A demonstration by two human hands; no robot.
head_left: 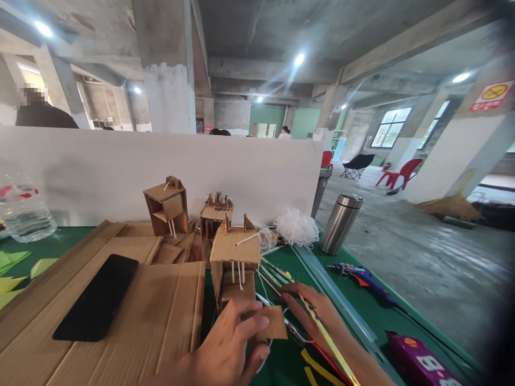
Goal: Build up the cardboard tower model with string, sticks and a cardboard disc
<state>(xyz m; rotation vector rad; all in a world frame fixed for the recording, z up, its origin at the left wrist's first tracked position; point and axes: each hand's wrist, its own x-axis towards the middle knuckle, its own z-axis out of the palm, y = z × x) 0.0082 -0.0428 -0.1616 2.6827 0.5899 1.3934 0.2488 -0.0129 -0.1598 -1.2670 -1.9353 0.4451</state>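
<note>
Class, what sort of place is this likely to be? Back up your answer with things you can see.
Probably a craft workshop in a bare, unfinished-looking building: small brown cardboard box models and a blue glue gun with a red trigger share a green tabletop, beneath grey concrete ceiling beams.

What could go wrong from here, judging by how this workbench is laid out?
The glue gun lies near the edge of the table; the right arm could nudge it off. Whether it is hot cannot be told.

The steel flask also stands near that edge and might be knocked over.

Loose white string on the cardboard box could snag the left hand.
</note>
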